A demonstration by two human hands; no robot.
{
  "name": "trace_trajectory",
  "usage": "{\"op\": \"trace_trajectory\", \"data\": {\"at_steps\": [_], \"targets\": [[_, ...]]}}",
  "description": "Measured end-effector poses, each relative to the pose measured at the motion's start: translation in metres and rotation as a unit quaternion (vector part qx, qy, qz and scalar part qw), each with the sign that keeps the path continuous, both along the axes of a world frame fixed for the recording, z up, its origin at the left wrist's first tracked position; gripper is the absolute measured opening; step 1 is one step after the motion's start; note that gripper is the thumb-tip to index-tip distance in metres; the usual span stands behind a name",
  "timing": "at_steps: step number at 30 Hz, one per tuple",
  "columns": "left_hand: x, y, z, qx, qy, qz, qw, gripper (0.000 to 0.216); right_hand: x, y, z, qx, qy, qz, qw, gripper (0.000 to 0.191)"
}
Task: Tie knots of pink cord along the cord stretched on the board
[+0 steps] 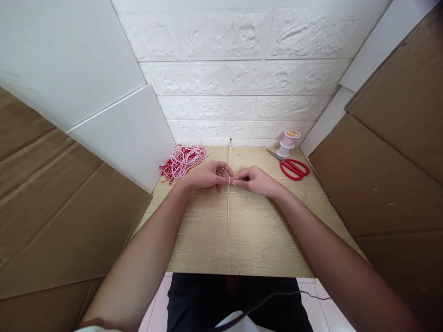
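A pale pink cord (228, 226) runs down the middle of the wooden board, from a nail (230, 139) by the wall to the near edge. Its far part, between the nail and my hands, looks braided in pink and white. My left hand (211, 175) is at the cord from the left, thumb and forefinger pinched on a thin strand. From the right, my right hand (254, 180) pinches a thin strand close to the same spot. The fingertips nearly meet over a small knot (229, 181), partly hidden by them.
A heap of red and pink-white cords (183, 161) lies at the back left. Red-handled scissors (292, 167) rest at the back right, near a thread spool (290, 137) stacked on a white one. Cardboard sheets (391, 184) flank both sides, and a white brick-patterned wall (242, 78) closes the back.
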State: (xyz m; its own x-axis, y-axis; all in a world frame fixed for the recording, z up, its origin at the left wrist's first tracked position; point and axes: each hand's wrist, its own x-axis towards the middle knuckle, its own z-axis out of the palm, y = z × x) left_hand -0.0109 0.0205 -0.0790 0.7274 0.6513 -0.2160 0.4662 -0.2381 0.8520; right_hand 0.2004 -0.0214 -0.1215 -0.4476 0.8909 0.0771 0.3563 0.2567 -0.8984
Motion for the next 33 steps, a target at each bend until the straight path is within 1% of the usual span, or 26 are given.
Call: {"op": "trace_trajectory", "data": {"at_steps": [12,16,20,24,30,33], "targets": [[-0.0002,-0.0001,-0.0024,0.003,0.002,0.01,1.0,0.034,-0.0009,0.0004,-0.0015,-0.023,-0.008,-0.015,1.0,0.034],[0.0002,-0.001,-0.0011,0.003,0.004,0.008,1.0,0.033,-0.0033,-0.0003,-0.0002,-0.036,-0.01,-0.031,0.999,0.034],[0.0006,-0.0012,-0.0002,0.006,0.004,0.005,1.0,0.033,-0.0054,-0.0003,-0.0019,-0.028,-0.017,-0.033,0.999,0.035],[0.0011,-0.0012,-0.0003,0.006,0.004,0.0,1.0,0.034,-0.0081,-0.0008,-0.0042,-0.016,-0.018,-0.041,0.999,0.032],[0.0015,-0.0023,0.0011,0.001,0.004,0.01,1.0,0.036,-0.0086,-0.002,-0.0007,-0.016,-0.035,-0.053,0.998,0.035],[0.0013,-0.0027,0.0018,0.001,0.006,0.009,1.0,0.035,-0.0069,-0.0012,0.0,-0.023,-0.03,-0.053,0.998,0.033]]}}
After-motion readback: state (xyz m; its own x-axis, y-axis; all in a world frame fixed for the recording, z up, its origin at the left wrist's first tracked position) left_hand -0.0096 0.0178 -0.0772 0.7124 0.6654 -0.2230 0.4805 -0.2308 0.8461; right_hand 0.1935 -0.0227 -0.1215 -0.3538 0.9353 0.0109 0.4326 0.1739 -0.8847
